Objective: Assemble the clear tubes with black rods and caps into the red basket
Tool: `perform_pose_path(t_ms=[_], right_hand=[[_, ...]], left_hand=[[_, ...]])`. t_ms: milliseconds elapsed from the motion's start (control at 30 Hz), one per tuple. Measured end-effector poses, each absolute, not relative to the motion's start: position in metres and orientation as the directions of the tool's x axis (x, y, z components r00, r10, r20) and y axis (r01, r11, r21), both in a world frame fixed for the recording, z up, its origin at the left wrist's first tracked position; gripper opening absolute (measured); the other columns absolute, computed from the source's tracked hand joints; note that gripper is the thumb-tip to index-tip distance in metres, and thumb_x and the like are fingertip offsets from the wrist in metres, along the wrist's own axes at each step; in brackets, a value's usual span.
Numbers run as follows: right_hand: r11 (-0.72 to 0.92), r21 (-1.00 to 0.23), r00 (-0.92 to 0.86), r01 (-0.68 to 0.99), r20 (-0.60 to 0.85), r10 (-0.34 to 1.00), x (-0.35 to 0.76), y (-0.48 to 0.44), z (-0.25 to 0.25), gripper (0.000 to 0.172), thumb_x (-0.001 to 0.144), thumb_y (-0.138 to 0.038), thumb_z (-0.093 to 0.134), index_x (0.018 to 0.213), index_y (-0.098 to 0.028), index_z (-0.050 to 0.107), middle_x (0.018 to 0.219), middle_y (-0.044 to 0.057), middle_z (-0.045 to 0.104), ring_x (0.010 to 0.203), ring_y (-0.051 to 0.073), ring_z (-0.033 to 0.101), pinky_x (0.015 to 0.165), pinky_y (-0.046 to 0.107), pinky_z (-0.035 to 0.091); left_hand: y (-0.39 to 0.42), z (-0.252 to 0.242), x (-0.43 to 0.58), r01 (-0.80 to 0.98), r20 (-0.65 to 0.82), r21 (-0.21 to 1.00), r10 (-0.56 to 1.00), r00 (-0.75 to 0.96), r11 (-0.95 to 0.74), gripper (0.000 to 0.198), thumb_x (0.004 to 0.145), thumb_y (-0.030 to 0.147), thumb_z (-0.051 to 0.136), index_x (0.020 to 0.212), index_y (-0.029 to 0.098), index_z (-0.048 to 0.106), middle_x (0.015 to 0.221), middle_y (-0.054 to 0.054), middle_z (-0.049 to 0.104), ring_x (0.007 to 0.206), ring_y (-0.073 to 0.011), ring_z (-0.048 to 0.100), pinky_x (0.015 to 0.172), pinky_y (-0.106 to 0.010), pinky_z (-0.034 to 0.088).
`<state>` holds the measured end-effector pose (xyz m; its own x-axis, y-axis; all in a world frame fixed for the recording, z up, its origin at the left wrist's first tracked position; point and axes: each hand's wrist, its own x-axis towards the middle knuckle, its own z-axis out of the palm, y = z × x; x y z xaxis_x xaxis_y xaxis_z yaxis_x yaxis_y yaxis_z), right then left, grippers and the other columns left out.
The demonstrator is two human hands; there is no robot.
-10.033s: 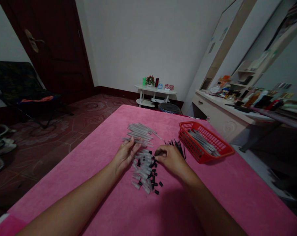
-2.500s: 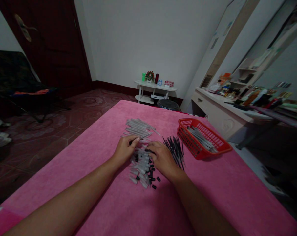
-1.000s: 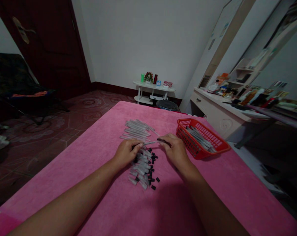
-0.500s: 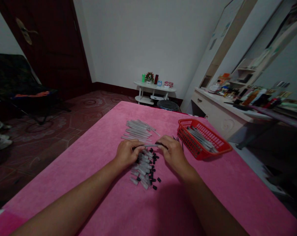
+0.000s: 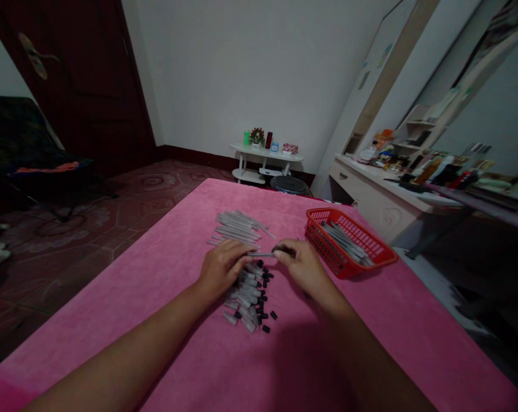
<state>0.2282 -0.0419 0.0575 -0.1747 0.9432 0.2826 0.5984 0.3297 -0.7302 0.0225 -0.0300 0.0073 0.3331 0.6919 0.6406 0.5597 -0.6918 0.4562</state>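
Note:
My left hand (image 5: 225, 263) pinches one end of a slim grey pen barrel (image 5: 263, 254). At the barrel's other end, the fingers of my right hand (image 5: 300, 262) are closed, and a small dark part shows by their tips. The barrel lies level between both hands, above the pink cloth (image 5: 177, 257). Just below it is a pile of translucent caps (image 5: 246, 297), partly covered by my left hand. Small black plugs (image 5: 263, 303) are scattered along the right side of that pile. Beyond my hands, several pale grey barrels (image 5: 237, 226) lie side by side.
A red plastic basket (image 5: 327, 252) holding several grey pens (image 5: 347, 243) stands right of my right hand. Farther off are a small white table (image 5: 265, 151), a round dark stool (image 5: 289, 184) and a dresser (image 5: 370, 194) crowded with bottles. A folding chair (image 5: 31, 137) is at left.
My hands still hold the barrel, and the right fingers have curled more closely at its end. The whole view has shifted slightly, so things appear a little farther left.

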Motion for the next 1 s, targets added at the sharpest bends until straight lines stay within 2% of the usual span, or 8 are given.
perform_pose_path(t_ms=[133, 233, 300, 400, 500, 700, 867, 1000], right_hand=[[0.276, -0.709, 0.079, 0.649, 0.423, 0.903, 0.268, -0.041, 0.088, 0.019, 0.073, -0.029, 0.055, 0.076, -0.015, 0.068, 0.073, 0.006, 0.068, 0.068, 0.019, 0.061, 0.065, 0.029, 0.045], [0.09, -0.621, 0.384, 0.779, 0.586, 0.714, 0.314, -0.042, 0.103, 0.025, 0.075, -0.036, 0.055, 0.08, -0.017, 0.069, 0.077, 0.008, 0.068, 0.07, 0.022, 0.062, 0.067, 0.034, 0.046], [-0.121, -0.496, 0.448, 0.86, 0.619, 0.644, 0.342, -0.044, 0.103, 0.029, 0.078, -0.041, 0.052, 0.085, -0.019, 0.071, 0.078, 0.01, 0.067, 0.073, 0.027, 0.062, 0.067, 0.038, 0.045], [-0.365, -0.387, 0.531, 0.847, 0.572, 0.626, 0.368, -0.044, 0.094, 0.034, 0.077, -0.045, 0.051, 0.087, -0.02, 0.072, 0.075, 0.014, 0.065, 0.071, 0.032, 0.06, 0.058, 0.039, 0.04], [-0.44, -0.338, 0.554, 0.832, 0.534, 0.639, 0.375, -0.042, 0.083, 0.037, 0.076, -0.046, 0.052, 0.091, -0.019, 0.073, 0.075, 0.016, 0.064, 0.068, 0.033, 0.058, 0.054, 0.038, 0.034], [-0.387, -0.323, 0.504, 0.863, 0.585, 0.635, 0.369, -0.036, 0.076, 0.036, 0.073, -0.047, 0.056, 0.087, -0.02, 0.074, 0.074, 0.014, 0.065, 0.065, 0.027, 0.055, 0.055, 0.035, 0.031], [-0.05, -0.371, 0.315, 0.927, 0.701, 0.64, 0.339, -0.033, 0.083, 0.03, 0.077, -0.039, 0.054, 0.086, -0.016, 0.071, 0.083, 0.01, 0.067, 0.071, 0.02, 0.058, 0.065, 0.03, 0.04], [0.138, -0.354, 0.067, 0.925, 0.51, 0.858, 0.299, -0.033, 0.081, 0.023, 0.079, -0.031, 0.054, 0.088, -0.017, 0.071, 0.086, 0.007, 0.07, 0.076, 0.019, 0.061, 0.069, 0.027, 0.042]], left_hand=[[-0.017, 0.006, 0.014, 0.495, 0.649, 0.589, 0.739, 0.183, -0.639, 0.042, 0.092, 0.031, 0.043, 0.132, 0.021, 0.047, 0.118, -0.009, 0.061, 0.108, -0.0216, 0.055, 0.094, -0.038, 0.041], [-0.001, -0.003, 0.001, 0.6, 0.63, 0.542, 0.757, 0.172, -0.588, 0.031, 0.088, 0.03, 0.05, 0.114, 0.02, 0.061, 0.113, -0.008, 0.064, 0.107, -0.0234, 0.055, 0.094, -0.04, 0.041], [0.008, -0.011, -0.006, 0.676, 0.606, 0.47, 0.765, 0.22, -0.567, 0.022, 0.084, 0.027, 0.054, 0.1, 0.019, 0.067, 0.102, -0.008, 0.068, 0.1, -0.0243, 0.056, 0.09, -0.04, 0.043], [0.014, -0.017, -0.011, 0.711, 0.557, 0.39, 0.765, 0.324, -0.586, 0.017, 0.083, 0.022, 0.056, 0.09, 0.019, 0.071, 0.093, -0.007, 0.069, 0.091, -0.0226, 0.057, 0.083, -0.036, 0.045], [0.014, -0.018, -0.009, 0.721, 0.53, 0.34, 0.756, 0.384, -0.604, 0.018, 0.082, 0.02, 0.056, 0.092, 0.02, 0.071, 0.095, -0.007, 0.069, 0.09, -0.0211, 0.057, 0.081, -0.035, 0.045], [0.011, -0.017, -0.007, 0.744, 0.5, 0.299, 0.762, 0.411, -0.597, 0.02, 0.084, 0.021, 0.054, 0.093, 0.02, 0.071, 0.096, -0.008, 0.067, 0.088, -0.0199, 0.057, 0.079, -0.034, 0.044], [0.011, -0.017, -0.007, 0.754, 0.491, 0.29, 0.768, 0.412, -0.59, 0.017, 0.081, 0.021, 0.056, 0.09, 0.02, 0.071, 0.092, -0.009, 0.065, 0.086, -0.0199, 0.057, 0.077, -0.033, 0.044], [0.01, -0.017, -0.006, 0.756, 0.496, 0.287, 0.767, 0.408, -0.588, 0.015, 0.078, 0.019, 0.058, 0.087, 0.019, 0.07, 0.091, -0.009, 0.063, 0.086, -0.021, 0.056, 0.077, -0.034, 0.044]])
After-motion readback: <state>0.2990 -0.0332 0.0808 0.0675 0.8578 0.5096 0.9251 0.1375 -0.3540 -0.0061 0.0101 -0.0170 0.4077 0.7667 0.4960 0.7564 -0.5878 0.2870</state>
